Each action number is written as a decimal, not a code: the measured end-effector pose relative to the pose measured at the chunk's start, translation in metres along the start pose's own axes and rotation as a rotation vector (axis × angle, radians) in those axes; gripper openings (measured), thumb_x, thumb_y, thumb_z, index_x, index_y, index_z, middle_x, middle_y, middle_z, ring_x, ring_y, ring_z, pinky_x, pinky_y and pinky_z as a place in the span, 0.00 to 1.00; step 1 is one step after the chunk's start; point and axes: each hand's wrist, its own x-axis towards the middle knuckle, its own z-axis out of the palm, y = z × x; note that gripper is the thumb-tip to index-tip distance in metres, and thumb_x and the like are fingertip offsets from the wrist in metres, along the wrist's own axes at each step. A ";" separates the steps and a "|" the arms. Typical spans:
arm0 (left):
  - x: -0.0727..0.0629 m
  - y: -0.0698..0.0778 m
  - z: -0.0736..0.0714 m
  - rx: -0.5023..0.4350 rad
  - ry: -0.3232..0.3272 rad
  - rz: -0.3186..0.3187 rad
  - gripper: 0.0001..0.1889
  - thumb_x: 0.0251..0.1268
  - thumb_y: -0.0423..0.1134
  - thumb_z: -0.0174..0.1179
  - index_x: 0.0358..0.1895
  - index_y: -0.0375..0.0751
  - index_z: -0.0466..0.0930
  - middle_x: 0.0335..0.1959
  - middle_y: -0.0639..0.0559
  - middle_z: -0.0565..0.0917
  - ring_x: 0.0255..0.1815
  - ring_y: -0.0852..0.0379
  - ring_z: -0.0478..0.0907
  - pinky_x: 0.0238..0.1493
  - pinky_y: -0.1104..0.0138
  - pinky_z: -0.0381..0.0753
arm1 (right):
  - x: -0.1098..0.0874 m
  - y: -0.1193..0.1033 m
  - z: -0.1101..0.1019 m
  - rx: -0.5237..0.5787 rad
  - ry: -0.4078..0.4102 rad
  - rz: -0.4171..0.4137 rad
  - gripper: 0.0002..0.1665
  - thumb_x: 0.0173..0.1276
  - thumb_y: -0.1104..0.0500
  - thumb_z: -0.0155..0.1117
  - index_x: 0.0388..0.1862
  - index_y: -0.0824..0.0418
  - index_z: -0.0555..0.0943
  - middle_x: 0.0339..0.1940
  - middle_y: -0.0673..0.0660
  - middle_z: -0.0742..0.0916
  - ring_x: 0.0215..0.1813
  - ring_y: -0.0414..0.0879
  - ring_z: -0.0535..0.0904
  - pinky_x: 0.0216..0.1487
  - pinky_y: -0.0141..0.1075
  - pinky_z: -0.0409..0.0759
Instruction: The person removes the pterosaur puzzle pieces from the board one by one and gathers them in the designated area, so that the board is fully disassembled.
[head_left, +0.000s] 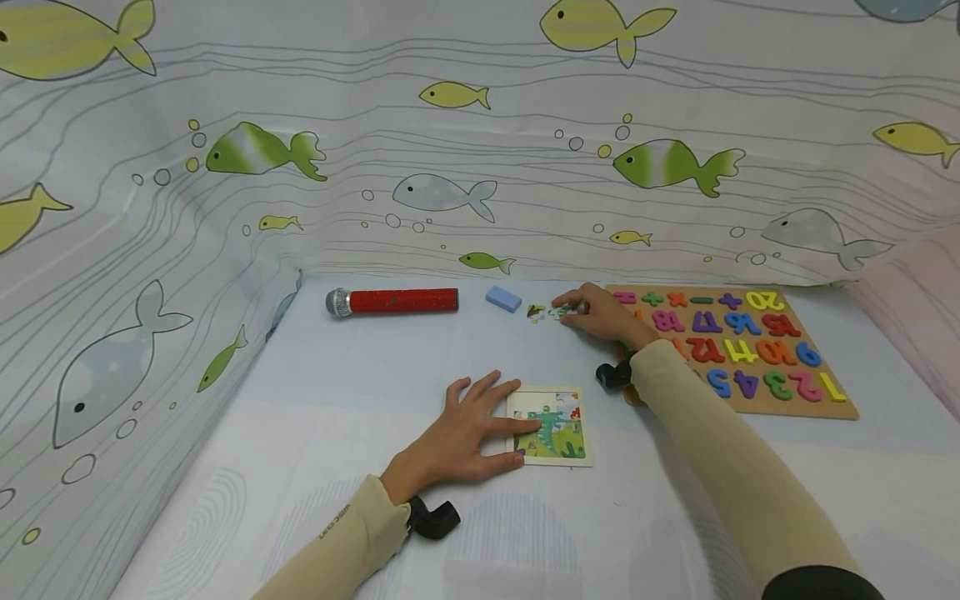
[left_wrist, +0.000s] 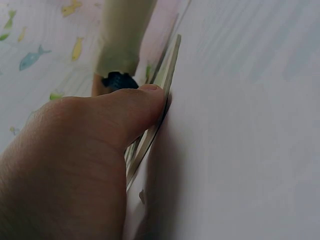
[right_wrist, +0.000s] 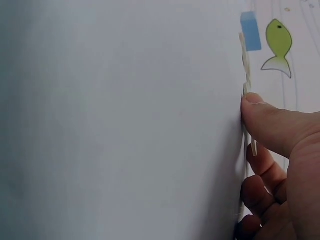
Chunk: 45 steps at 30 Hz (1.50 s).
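Note:
A square jigsaw puzzle (head_left: 553, 450) in a pale wooden frame, with a green dinosaur picture, lies on the table. My left hand (head_left: 465, 433) rests on its left side, fingers spread; its thumb (left_wrist: 145, 102) lies on the frame edge in the left wrist view. Farther back, my right hand (head_left: 600, 315) pinches a small puzzle piece (right_wrist: 254, 146) low over the table, thumb and fingers at its edges. Beside those fingertips lie loose puzzle pieces (head_left: 536, 313), partly covered by the hand in the head view.
A blue block (head_left: 503, 299) lies left of the loose pieces, and a red microphone (head_left: 403, 301) farther left. Under and beside my right forearm is a wooden number board (head_left: 810, 406) with coloured numerals. A fish-print sheet (head_left: 360, 100) rises behind the table.

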 end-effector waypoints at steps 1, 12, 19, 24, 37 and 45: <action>0.000 0.000 0.000 0.001 0.001 0.001 0.25 0.69 0.66 0.54 0.69 0.76 0.74 0.81 0.49 0.62 0.83 0.38 0.52 0.71 0.33 0.52 | 0.000 0.000 0.000 -0.002 0.000 0.002 0.21 0.73 0.58 0.66 0.64 0.57 0.83 0.51 0.63 0.80 0.42 0.51 0.70 0.43 0.40 0.69; 0.000 -0.002 0.001 0.000 0.001 -0.003 0.25 0.69 0.66 0.54 0.69 0.77 0.73 0.81 0.50 0.61 0.84 0.40 0.51 0.72 0.34 0.51 | 0.000 0.000 0.000 0.035 0.014 0.046 0.25 0.72 0.55 0.67 0.66 0.57 0.81 0.56 0.64 0.80 0.47 0.53 0.71 0.48 0.42 0.69; -0.001 -0.001 0.001 -0.005 -0.010 -0.010 0.25 0.70 0.66 0.54 0.69 0.77 0.73 0.82 0.50 0.61 0.84 0.40 0.50 0.72 0.34 0.50 | -0.007 0.009 0.000 0.057 0.122 0.002 0.22 0.68 0.55 0.71 0.59 0.59 0.84 0.56 0.63 0.82 0.57 0.57 0.70 0.59 0.51 0.65; -0.001 0.000 -0.001 -0.009 -0.016 -0.012 0.26 0.70 0.66 0.54 0.70 0.76 0.73 0.82 0.49 0.61 0.84 0.39 0.50 0.72 0.34 0.50 | -0.007 0.016 -0.001 -0.043 0.143 0.005 0.22 0.67 0.49 0.72 0.57 0.55 0.87 0.61 0.62 0.82 0.67 0.62 0.64 0.63 0.59 0.54; 0.000 -0.001 0.000 -0.003 -0.005 -0.001 0.25 0.70 0.65 0.54 0.69 0.76 0.73 0.81 0.49 0.61 0.84 0.39 0.51 0.72 0.34 0.50 | -0.005 0.014 0.002 -0.109 0.136 0.064 0.21 0.68 0.47 0.71 0.56 0.53 0.87 0.62 0.62 0.80 0.63 0.62 0.65 0.60 0.59 0.50; 0.001 -0.002 0.001 -0.002 -0.003 -0.001 0.25 0.69 0.65 0.54 0.69 0.76 0.73 0.81 0.49 0.62 0.83 0.39 0.51 0.72 0.34 0.51 | -0.004 0.013 0.002 -0.108 0.138 0.071 0.21 0.68 0.48 0.71 0.57 0.54 0.87 0.62 0.63 0.79 0.62 0.62 0.64 0.61 0.60 0.50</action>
